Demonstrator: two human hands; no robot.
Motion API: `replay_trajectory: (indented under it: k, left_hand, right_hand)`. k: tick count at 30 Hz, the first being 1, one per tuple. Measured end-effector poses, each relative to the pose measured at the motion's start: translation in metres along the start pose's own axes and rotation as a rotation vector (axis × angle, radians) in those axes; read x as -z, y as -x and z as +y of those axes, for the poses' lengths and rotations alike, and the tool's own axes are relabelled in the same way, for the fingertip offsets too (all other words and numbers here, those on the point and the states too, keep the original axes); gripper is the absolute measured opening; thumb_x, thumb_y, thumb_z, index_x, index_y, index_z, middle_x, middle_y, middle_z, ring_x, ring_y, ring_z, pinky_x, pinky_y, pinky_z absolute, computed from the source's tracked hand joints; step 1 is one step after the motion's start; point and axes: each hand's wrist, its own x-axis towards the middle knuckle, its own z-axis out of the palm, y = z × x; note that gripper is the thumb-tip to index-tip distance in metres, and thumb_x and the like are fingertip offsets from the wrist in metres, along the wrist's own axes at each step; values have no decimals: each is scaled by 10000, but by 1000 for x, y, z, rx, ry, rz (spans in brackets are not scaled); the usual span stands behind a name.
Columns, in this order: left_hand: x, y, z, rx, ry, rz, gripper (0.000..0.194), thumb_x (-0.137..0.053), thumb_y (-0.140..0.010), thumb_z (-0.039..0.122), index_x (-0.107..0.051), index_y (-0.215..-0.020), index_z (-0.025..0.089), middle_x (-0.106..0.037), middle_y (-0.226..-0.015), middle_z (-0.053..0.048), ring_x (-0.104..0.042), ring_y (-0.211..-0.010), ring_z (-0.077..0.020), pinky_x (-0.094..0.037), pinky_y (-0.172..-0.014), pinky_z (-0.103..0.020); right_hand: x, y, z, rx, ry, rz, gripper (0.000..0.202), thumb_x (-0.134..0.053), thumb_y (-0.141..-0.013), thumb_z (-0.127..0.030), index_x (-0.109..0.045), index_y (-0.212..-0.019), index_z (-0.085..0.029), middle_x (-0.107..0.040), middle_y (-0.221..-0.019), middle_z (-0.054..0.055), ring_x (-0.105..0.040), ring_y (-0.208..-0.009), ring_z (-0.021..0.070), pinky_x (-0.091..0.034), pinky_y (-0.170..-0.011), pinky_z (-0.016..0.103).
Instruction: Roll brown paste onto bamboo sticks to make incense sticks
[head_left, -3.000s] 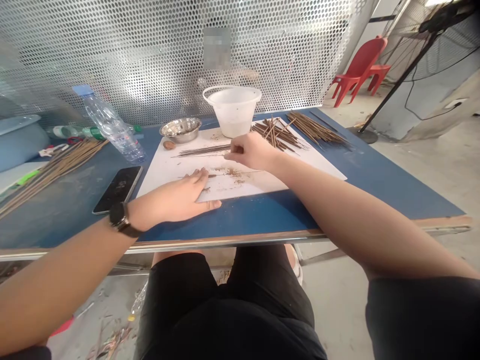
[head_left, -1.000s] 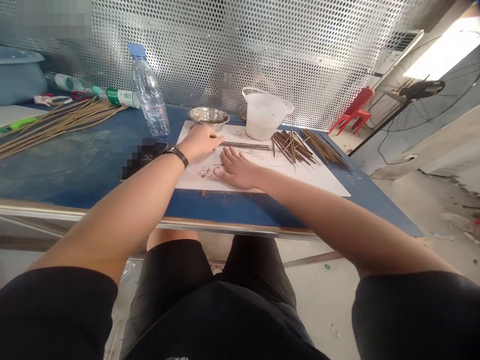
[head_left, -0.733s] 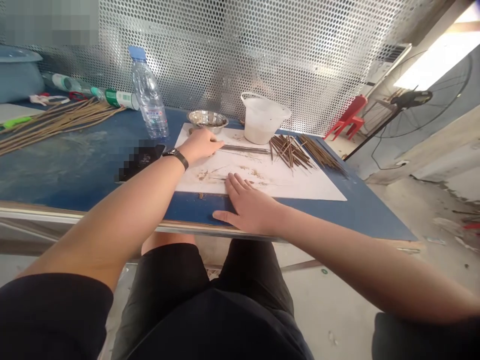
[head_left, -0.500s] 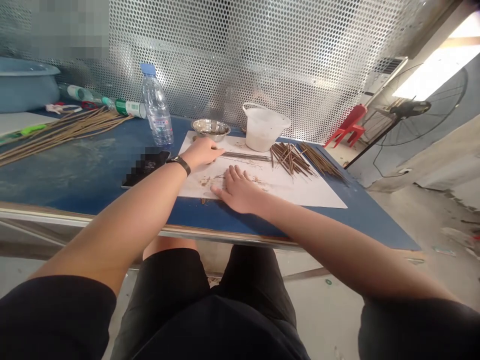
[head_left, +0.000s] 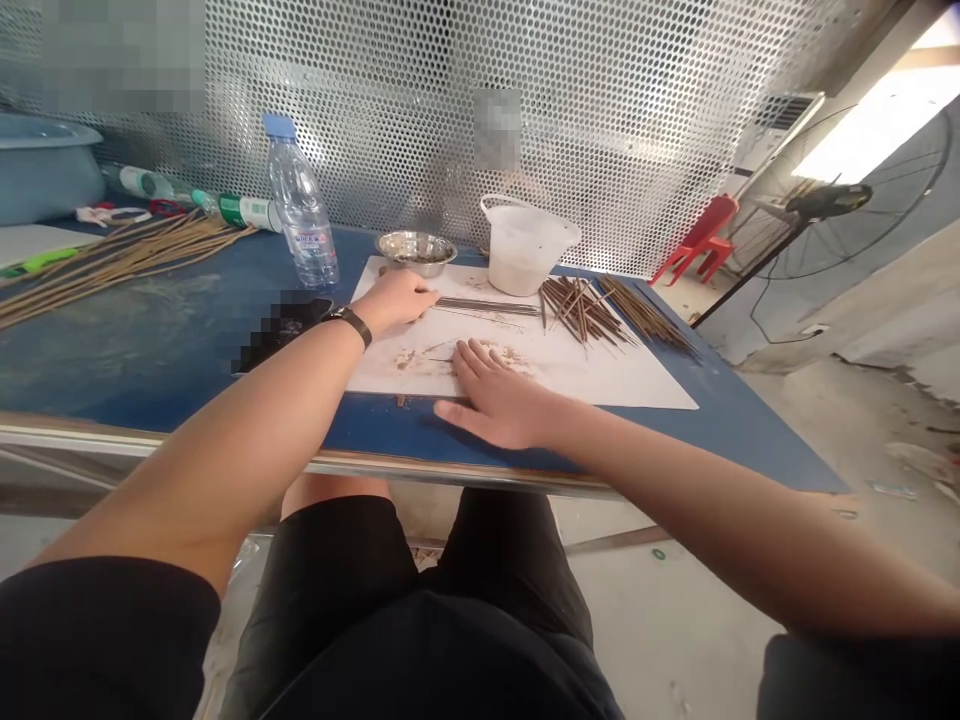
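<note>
My left hand (head_left: 397, 299), with a dark band at the wrist, has its fingers closed at the left end of some thin dark sticks (head_left: 487, 307) on the white board (head_left: 630, 378). Whether it grips them is hidden. Lower on the board, my right hand (head_left: 501, 396) lies palm down with fingers spread and thumb out to the left. A thin dark strand (head_left: 439, 359) runs to its fingertips, beside brown crumbs (head_left: 405, 357). A loose pile of brown sticks (head_left: 581, 308) lies on the board's right side.
Behind the board stand a steel bowl (head_left: 415, 250) and a white bucket (head_left: 525, 250). A clear bottle (head_left: 304, 220) and a phone (head_left: 281, 330) are to the left. Long brown sticks (head_left: 142, 255) lie farther left, more sticks (head_left: 649, 315) at the right. A perforated metal sheet (head_left: 375, 110) rises behind.
My right hand has slid slightly toward the table's front edge, its thumb now off the board. My left hand stays near the sticks' left end. The view has shifted a little.
</note>
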Motion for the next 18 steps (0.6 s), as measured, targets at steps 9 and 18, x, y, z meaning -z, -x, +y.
replay_trajectory:
  k: [9,18]
  left_hand:
    - [0,-2,-4,2,32,-15,441,-695,-950,486,-680,-589,233,-769,-684,-111,-693,-657,-244,-547,-718,-394]
    - [2,1,-3,18,27,-15,414,-699,-961,425,-642,-601,229,-789,-748,-104,-705,-672,-224,-546,-709,-367]
  right_hand:
    - [-4,-4,-21,-96,-20,-12,1245,16,-1002,-879,-81,-1765,100,27,-1860,286,80,-1734,457,-38,-1402,664]
    - [4,-72,25,-127,42,81,1203,-26,-1016,-845,-182,-1765,84,-93,-1861,293,26,-1739,456,-53,-1391,688]
